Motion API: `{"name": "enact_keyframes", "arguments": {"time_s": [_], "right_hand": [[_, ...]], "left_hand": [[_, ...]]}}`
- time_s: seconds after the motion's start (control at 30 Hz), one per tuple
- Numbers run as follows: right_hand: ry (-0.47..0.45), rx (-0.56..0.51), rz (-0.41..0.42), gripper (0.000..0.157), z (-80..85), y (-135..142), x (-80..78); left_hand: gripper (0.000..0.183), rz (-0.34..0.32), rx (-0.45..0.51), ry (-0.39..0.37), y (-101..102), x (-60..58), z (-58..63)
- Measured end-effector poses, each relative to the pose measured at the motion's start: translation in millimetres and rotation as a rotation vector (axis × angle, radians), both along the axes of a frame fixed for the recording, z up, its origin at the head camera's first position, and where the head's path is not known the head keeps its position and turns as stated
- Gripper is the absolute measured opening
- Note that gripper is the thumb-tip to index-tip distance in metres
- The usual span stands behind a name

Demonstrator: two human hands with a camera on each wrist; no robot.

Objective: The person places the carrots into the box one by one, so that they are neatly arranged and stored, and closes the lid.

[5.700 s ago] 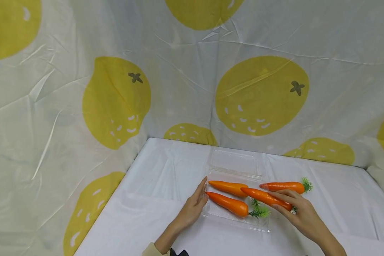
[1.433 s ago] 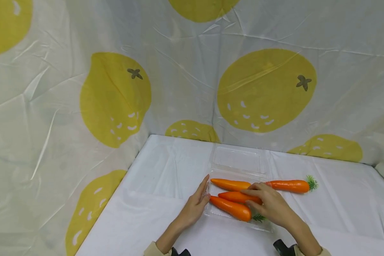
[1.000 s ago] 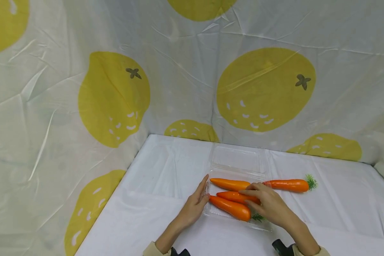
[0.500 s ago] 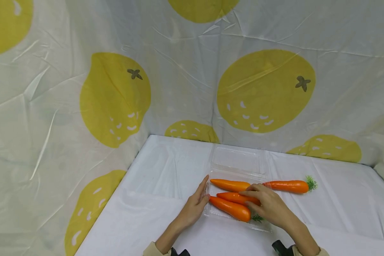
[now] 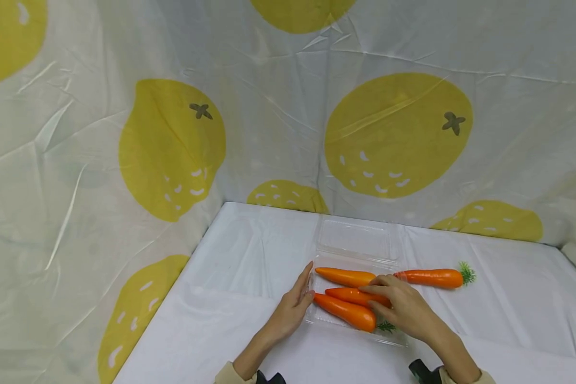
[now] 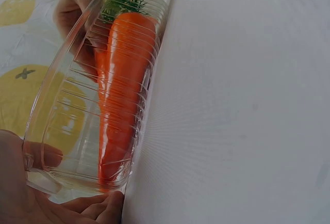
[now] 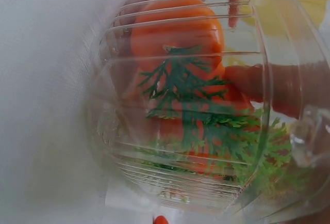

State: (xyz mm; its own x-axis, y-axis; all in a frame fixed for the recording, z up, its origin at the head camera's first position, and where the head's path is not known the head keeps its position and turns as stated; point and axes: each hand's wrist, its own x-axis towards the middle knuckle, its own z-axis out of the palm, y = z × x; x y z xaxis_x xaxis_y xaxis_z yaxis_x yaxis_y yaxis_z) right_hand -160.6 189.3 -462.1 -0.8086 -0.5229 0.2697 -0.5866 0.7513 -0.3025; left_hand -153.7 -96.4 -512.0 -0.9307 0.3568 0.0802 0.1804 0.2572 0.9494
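A clear plastic clamshell container [image 5: 397,338] lies unfolded on the table, three toy carrots in its near half. My left hand [image 5: 287,316] holds its left end, thumb over the rim and fingers along the outside. My right hand [image 5: 405,308] grips the thick end of the middle carrot [image 5: 346,295], which lies between the back carrot [image 5: 342,276] and the front carrot [image 5: 349,314]. Through the ribbed wall, the left wrist view shows the front carrot [image 6: 129,59] lengthwise. Green leafy tops [image 7: 180,87] crowd the container's right end in the right wrist view.
Another carrot [image 5: 434,278] lies on the white tablecloth to the right, its tip hidden near my right hand. The container's lid [image 5: 355,237] lies back toward the lemon-print curtain [image 5: 278,106], which stands behind and left of the table.
Compared with the oldest frame, my right hand has moved left and lowered its carrot between the other two. My left hand stays at the container's end. Over the last second, almost nothing moves.
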Motion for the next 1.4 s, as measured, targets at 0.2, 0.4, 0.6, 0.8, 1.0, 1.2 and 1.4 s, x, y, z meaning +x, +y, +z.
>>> {"name": "enact_keyframes", "arguments": {"time_s": [0.2, 0.4, 0.6, 0.8, 1.0, 1.2, 1.4], "right_hand": [[-0.004, -0.001, 0.008, 0.028, 1.2, 0.3, -0.1], [-0.005, -0.016, 0.003, 0.027, 0.9, 1.1, -0.3], [0.001, -0.031, -0.012, 0.026, 4.5, 1.6, 1.2], [0.056, -0.046, -0.024, 0.028, 11.7, 7.2, 2.4], [0.057, -0.092, -0.037, 0.029, 17.7, 16.1, 1.4], [-0.003, -0.109, -0.104, 0.030, 28.0, 27.1, 2.3], [0.040, -0.118, -0.112, 0.031, 32.5, 37.5, 0.8]], "left_hand": [[0.064, 0.002, -0.006, -0.002, 0.0, -0.6, -1.4], [0.064, -0.001, -0.003, -0.002, 0.7, -1.2, -0.8], [0.064, 0.000, 0.000, -0.002, 1.2, -1.5, -0.9], [0.064, 0.002, -0.006, -0.003, 1.2, -0.5, -1.2], [0.064, 0.003, -0.004, -0.005, 1.1, 0.1, -0.3], [0.065, -0.001, 0.001, -0.004, 1.1, 0.6, 0.3], [0.065, -0.004, 0.008, -0.007, 1.1, 0.8, 1.0]]}}
